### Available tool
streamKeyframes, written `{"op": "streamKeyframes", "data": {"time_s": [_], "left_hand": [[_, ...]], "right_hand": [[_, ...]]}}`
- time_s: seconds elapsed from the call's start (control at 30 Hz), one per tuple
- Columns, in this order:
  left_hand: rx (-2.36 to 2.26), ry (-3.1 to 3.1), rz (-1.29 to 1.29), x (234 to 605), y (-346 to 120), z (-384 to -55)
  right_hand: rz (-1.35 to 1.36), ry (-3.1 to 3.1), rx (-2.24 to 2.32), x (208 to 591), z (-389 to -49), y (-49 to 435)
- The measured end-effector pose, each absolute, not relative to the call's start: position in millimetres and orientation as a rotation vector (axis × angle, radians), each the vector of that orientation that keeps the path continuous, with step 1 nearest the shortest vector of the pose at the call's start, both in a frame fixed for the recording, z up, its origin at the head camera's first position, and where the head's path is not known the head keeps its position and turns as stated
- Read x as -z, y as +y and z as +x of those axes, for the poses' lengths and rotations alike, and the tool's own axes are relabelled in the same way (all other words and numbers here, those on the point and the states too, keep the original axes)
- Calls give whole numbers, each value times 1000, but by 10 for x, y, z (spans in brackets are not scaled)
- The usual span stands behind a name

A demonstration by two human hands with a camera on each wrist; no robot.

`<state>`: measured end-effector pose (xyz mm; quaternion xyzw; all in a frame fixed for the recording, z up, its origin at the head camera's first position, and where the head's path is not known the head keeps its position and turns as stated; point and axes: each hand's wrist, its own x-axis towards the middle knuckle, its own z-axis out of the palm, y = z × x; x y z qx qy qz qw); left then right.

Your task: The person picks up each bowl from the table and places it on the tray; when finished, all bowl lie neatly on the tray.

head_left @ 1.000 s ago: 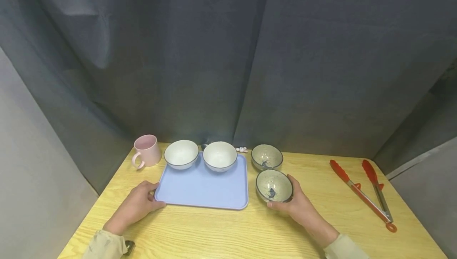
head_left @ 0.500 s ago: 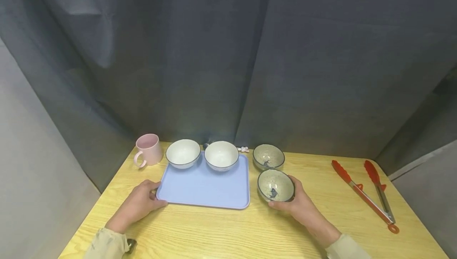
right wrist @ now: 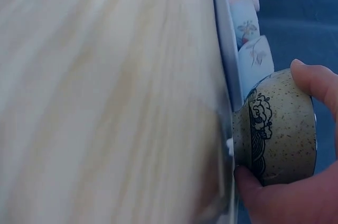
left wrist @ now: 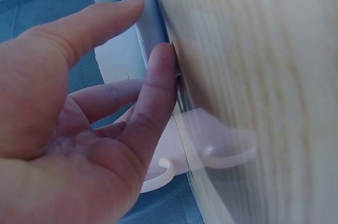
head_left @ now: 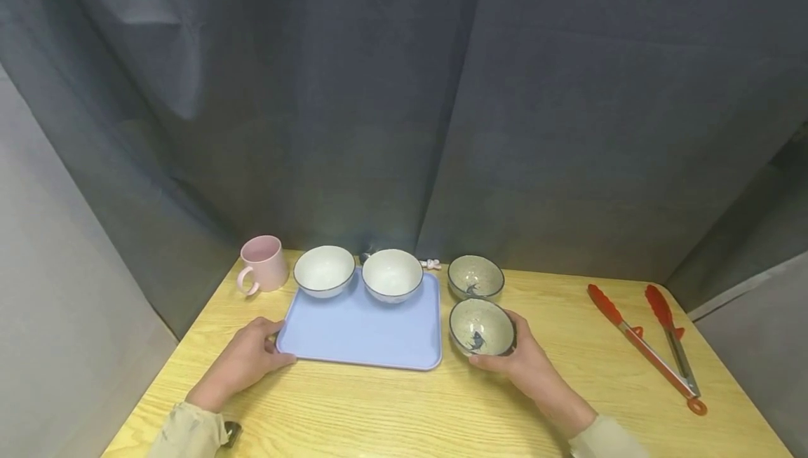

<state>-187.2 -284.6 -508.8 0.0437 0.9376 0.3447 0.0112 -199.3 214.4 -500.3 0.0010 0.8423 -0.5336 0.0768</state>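
In the head view my left hand holds the near left corner of a light blue tray, its thumb along the front rim and its fingers at the left side. Two white bowls, one left and one right, stand at the tray's back. My right hand grips a speckled beige bowl with a dark wave pattern, thumb and fingers around its side. Whether its base touches the table cannot be told. Just behind it stands a matching speckled bowl.
A pink mug stands left of the tray. Red-tipped tongs lie spread at the right of the wooden table. Behind the white bowls a small rabbit-shaped handle end shows. A dark curtain hangs behind the table.
Within the last half second the right hand has shifted slightly to the left with the speckled bowl. The left hand and the tray stay where they were.
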Motion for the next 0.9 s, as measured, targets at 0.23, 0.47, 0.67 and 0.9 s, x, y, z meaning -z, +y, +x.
{"op": "streamKeyframes", "data": {"time_s": [0.23, 0.47, 0.67, 0.9], "left_hand": [[-1075, 2932, 142, 5095, -2875, -1856], [-1079, 2926, 152, 5076, -2851, -1855], [-1090, 2915, 173, 5046, -2818, -1862], [-1097, 2918, 139, 5054, -2833, -1843]], "right_hand": [[-102, 2477, 1641, 4886, -2011, 1815], [-205, 2412, 1662, 4850, -2057, 1430], [-240, 2343, 1724, 4900, -2061, 1059], [-352, 2274, 1732, 4955, -2119, 607]]}}
